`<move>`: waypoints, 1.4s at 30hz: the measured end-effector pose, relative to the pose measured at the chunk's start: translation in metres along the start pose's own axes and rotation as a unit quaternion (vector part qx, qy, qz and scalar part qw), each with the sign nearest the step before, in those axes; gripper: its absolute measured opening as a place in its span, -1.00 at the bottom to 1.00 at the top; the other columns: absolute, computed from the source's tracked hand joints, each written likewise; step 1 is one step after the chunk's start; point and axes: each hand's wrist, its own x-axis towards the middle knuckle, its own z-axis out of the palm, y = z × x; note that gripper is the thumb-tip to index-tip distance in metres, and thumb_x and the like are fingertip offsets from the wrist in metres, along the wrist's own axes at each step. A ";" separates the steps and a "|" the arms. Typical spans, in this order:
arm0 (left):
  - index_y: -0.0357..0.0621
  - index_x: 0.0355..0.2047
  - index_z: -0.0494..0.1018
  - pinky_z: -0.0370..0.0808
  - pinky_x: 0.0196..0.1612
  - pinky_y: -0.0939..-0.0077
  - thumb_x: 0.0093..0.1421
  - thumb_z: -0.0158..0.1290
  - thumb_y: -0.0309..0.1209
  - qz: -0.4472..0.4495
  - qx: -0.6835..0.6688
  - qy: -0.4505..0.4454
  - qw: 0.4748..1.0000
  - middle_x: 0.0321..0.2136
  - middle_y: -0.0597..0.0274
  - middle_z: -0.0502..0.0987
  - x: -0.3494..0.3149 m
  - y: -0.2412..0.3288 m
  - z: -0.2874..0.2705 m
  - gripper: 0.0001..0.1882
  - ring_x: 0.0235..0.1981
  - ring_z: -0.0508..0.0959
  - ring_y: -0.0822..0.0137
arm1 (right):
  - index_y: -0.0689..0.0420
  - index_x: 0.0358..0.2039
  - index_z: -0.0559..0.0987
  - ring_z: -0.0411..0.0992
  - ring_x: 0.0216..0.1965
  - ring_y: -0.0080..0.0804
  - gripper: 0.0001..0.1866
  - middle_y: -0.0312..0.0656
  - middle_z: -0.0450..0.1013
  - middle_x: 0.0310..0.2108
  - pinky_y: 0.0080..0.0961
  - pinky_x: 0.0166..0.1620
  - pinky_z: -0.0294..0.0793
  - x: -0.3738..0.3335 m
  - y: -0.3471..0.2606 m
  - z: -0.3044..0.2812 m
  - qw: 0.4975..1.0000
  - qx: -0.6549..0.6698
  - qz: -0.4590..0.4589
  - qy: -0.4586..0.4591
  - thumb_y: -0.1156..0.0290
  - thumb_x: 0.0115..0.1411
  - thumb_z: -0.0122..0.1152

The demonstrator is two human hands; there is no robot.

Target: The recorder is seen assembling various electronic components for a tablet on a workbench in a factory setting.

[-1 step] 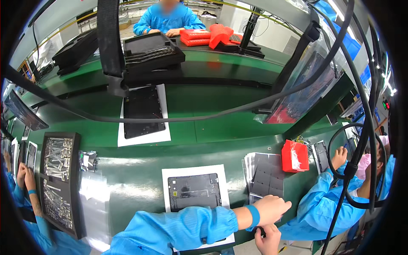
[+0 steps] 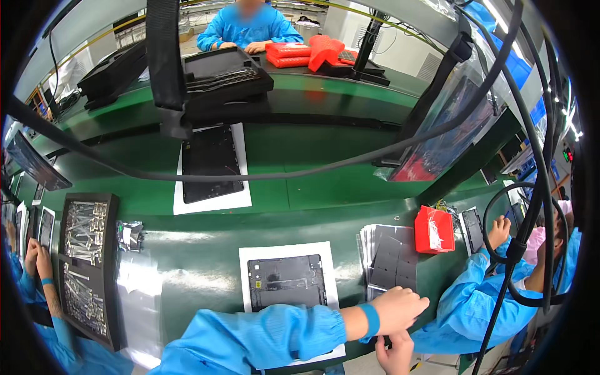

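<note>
Left hand (image 2: 402, 309) overlapping right hand (image 2: 395, 355) | barely shifting, work hardly advancing | fingers' grip hidden, cannot tell | dark panel (image 2: 286, 279) lying left of fingers

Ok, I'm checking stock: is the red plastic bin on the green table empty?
Not empty: thin white pieces show inside the red plastic bin. How full it is, I cannot tell.

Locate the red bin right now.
In the head view, the red bin stands right of centre, just right of the dark sheets and beyond the left hand.
</note>
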 end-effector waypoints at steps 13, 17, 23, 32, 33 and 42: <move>-0.23 -0.43 0.40 0.40 -0.32 0.43 0.21 0.23 -0.40 -0.185 -0.338 -0.007 0.923 -0.42 0.25 0.46 -0.192 0.014 -0.082 -0.77 -0.40 0.47 0.34 | 0.29 -0.27 0.54 0.40 -0.38 -0.28 -0.69 -0.09 0.50 -0.36 -0.38 -0.30 0.37 0.078 -0.095 0.015 0.862 0.412 -0.200 -0.218 0.25 0.20 0.23; -0.16 -0.23 0.42 0.48 -0.07 0.58 0.15 0.24 -0.63 -0.249 -0.511 0.138 0.811 -0.25 0.29 0.58 -0.219 0.006 -0.086 -0.75 -0.17 0.57 0.47 | 0.31 -0.46 0.53 0.32 -0.52 -0.41 -0.93 -0.09 0.48 -0.42 -0.52 -0.46 0.25 0.089 -0.117 0.023 0.841 0.456 -0.159 -0.244 0.60 0.13 0.25; -0.16 -0.28 0.40 0.54 -0.18 0.55 0.10 0.28 -0.64 -0.344 -0.291 0.245 0.858 -0.40 0.28 0.62 -0.217 -0.008 -0.111 -0.72 -0.30 0.63 0.47 | 0.32 -0.24 0.55 0.38 -0.55 -0.52 -0.83 -0.17 0.51 -0.41 -0.54 -0.46 0.32 0.101 -0.127 0.034 0.922 0.330 -0.043 -0.197 0.60 0.12 0.24; -0.17 -0.40 0.40 0.48 -0.31 0.47 0.10 0.26 -0.56 -0.253 -0.027 0.268 0.929 -0.49 0.25 0.49 -0.168 -0.066 -0.114 -0.80 -0.41 0.51 0.30 | -0.07 0.03 0.63 0.35 -0.50 -0.35 -0.50 -0.26 0.22 -0.49 -0.41 -0.49 0.40 0.119 -0.095 0.064 0.968 -0.046 -0.201 -0.143 0.47 0.01 0.28; -0.17 -0.40 0.40 0.46 -0.34 0.45 0.10 0.25 -0.56 -0.237 -0.013 0.252 0.938 -0.49 0.26 0.47 -0.167 -0.070 -0.111 -0.80 -0.41 0.47 0.29 | -0.11 0.03 0.64 0.33 -0.53 -0.34 -0.49 -0.25 0.17 -0.50 -0.40 -0.50 0.39 0.119 -0.096 0.063 0.969 -0.044 -0.193 -0.148 0.49 -0.01 0.29; -0.05 -0.47 0.39 0.32 -0.16 0.39 0.06 0.28 -0.51 -0.264 0.009 0.230 0.937 -0.51 0.35 0.48 -0.161 -0.074 -0.101 -0.78 -0.39 0.44 0.27 | -0.15 -0.02 0.66 0.33 -0.52 -0.36 -0.49 -0.25 0.18 -0.49 -0.41 -0.50 0.40 0.120 -0.087 0.060 0.968 -0.013 -0.190 -0.164 0.47 -0.06 0.35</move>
